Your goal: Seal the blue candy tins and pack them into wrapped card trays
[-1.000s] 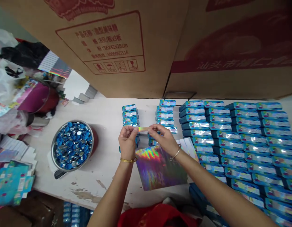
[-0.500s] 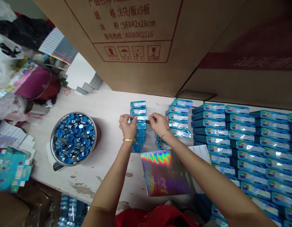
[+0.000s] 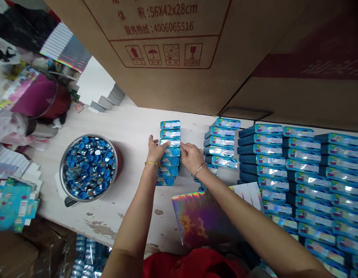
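A column of small blue tins (image 3: 169, 154) lies on the white table. On the third tin from the far end sits a shiny holographic sticker strip (image 3: 170, 142). My left hand (image 3: 154, 149) presses the strip's left end with its fingers stretched out. My right hand (image 3: 190, 154) presses the right end with a fingertip, the other fingers curled. A holographic sticker sheet (image 3: 203, 220) lies near the table's front edge, under my right forearm.
A metal bowl (image 3: 89, 166) full of blue caps stands at the left. Many rows of stickered blue tins (image 3: 297, 173) fill the right side. Big cardboard boxes (image 3: 173, 46) wall off the back. Printed cards and bags clutter the far left.
Both hands carried the sticker strip away from me and down onto a tin in the column. The view shifted a little to the left and forward.
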Demonstrator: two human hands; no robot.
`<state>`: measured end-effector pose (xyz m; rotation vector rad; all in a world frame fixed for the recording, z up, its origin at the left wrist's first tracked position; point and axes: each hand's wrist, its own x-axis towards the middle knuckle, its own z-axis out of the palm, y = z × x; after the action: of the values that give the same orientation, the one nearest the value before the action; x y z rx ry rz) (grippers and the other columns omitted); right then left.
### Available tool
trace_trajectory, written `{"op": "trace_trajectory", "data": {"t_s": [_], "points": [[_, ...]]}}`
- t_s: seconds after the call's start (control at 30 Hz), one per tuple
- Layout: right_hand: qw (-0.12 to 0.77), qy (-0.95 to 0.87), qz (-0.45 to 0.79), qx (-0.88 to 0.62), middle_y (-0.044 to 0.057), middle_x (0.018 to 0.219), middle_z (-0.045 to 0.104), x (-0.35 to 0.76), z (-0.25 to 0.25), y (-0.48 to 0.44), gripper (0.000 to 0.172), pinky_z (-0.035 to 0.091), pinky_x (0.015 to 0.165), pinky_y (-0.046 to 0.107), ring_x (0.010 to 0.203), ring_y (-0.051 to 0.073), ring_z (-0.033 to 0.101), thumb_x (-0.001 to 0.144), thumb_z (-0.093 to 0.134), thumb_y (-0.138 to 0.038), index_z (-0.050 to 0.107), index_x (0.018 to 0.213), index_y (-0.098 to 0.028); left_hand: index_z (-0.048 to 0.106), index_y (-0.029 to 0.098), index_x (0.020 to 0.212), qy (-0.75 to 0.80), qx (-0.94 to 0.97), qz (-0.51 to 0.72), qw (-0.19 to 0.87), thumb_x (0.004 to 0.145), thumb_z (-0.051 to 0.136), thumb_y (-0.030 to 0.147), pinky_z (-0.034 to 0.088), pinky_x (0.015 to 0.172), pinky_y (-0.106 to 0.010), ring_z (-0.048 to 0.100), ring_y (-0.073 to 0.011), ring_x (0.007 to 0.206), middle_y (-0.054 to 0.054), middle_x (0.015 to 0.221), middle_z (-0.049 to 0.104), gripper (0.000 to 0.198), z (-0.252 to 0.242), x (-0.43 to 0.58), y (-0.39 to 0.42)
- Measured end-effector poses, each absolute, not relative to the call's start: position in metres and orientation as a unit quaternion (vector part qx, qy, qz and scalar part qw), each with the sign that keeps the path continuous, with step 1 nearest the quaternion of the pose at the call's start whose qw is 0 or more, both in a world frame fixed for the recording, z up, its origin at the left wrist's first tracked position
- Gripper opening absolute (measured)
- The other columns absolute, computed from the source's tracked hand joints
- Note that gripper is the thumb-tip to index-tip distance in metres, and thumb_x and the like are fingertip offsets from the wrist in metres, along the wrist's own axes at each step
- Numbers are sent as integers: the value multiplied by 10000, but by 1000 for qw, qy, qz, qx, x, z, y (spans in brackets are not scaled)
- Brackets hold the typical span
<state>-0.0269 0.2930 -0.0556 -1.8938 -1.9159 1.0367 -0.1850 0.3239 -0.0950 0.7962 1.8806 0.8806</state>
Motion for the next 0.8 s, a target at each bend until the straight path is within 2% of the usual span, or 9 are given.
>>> {"op": "trace_trajectory", "data": {"t_s": [0.07, 0.13, 0.2, 0.3, 0.4, 0.5, 0.63, 0.7, 0.8], "points": [[94, -672, 366, -637, 65, 930, 694, -23, -48, 297, 309, 379, 728, 326, 921, 244, 592, 890, 413, -185, 655, 1063, -265, 431, 193, 1296, 773, 329, 321, 437, 530, 839, 318, 464, 862, -382, 559, -292, 1087, -165, 1232, 497, 877, -85, -186, 325], [100, -692, 376, -609, 63, 917, 698, -7, -40, 300, 269, 386, 739, 318, 898, 233, 595, 890, 432, -194, 673, 993, -253, 458, 196, 1281, 779, 416, 308, 354, 557, 827, 327, 417, 943, -415, 483, -320, 1197, -160, 1282, 483, 823, -63, -178, 318], [139, -715, 368, -578, 70, 903, 690, 20, -29, 298, 253, 393, 767, 307, 887, 217, 592, 913, 426, -242, 677, 931, -219, 508, 209, 1227, 721, 544, 318, 288, 690, 743, 356, 387, 975, -407, 478, -293, 1206, -125, 1254, 530, 605, -37, -162, 300], [169, -737, 318, -571, 78, 884, 672, 68, -11, 273, 313, 381, 785, 318, 881, 219, 575, 943, 405, -352, 669, 882, -196, 581, 221, 1109, 556, 710, 269, 338, 839, 603, 357, 404, 911, -340, 592, -221, 1025, -75, 1069, 644, 303, -7, -123, 257], [116, -755, 258, -592, 78, 907, 667, 106, -2, 232, 310, 340, 777, 343, 893, 236, 549, 944, 412, -380, 660, 887, -201, 606, 219, 1057, 478, 788, 146, 361, 816, 646, 321, 384, 848, -352, 615, -236, 940, -71, 975, 679, 265, -1, -84, 217], [58, -776, 224, -587, 78, 877, 652, 126, -5, 197, 311, 309, 786, 352, 881, 233, 529, 960, 376, -336, 644, 888, -194, 621, 212, 988, 483, 799, 59, 353, 837, 597, 213, 357, 822, -367, 614, -240, 902, -62, 902, 687, 154, -8, -62, 199], [54, -772, 237, -588, 72, 828, 629, 134, -16, 182, 318, 303, 724, 327, 824, 218, 516, 969, 333, -310, 608, 860, -192, 615, 226, 1036, 474, 814, 57, 331, 861, 554, 212, 341, 810, -365, 591, -226, 918, -49, 940, 672, 186, -9, -55, 206], [67, -759, 249, -597, 70, 816, 629, 135, -20, 186, 310, 305, 709, 320, 803, 215, 520, 964, 335, -306, 594, 834, -196, 612, 232, 1083, 460, 841, 76, 274, 874, 545, 240, 335, 807, -375, 564, -239, 959, -67, 1010, 655, 220, -6, -49, 210], [79, -743, 271, -607, 67, 802, 637, 137, -25, 194, 295, 319, 718, 313, 794, 210, 541, 955, 351, -293, 584, 802, -198, 651, 225, 997, 447, 870, 85, 188, 915, 478, 232, 324, 801, -395, 550, -240, 942, -84, 1007, 657, 192, -6, -39, 211]]}}
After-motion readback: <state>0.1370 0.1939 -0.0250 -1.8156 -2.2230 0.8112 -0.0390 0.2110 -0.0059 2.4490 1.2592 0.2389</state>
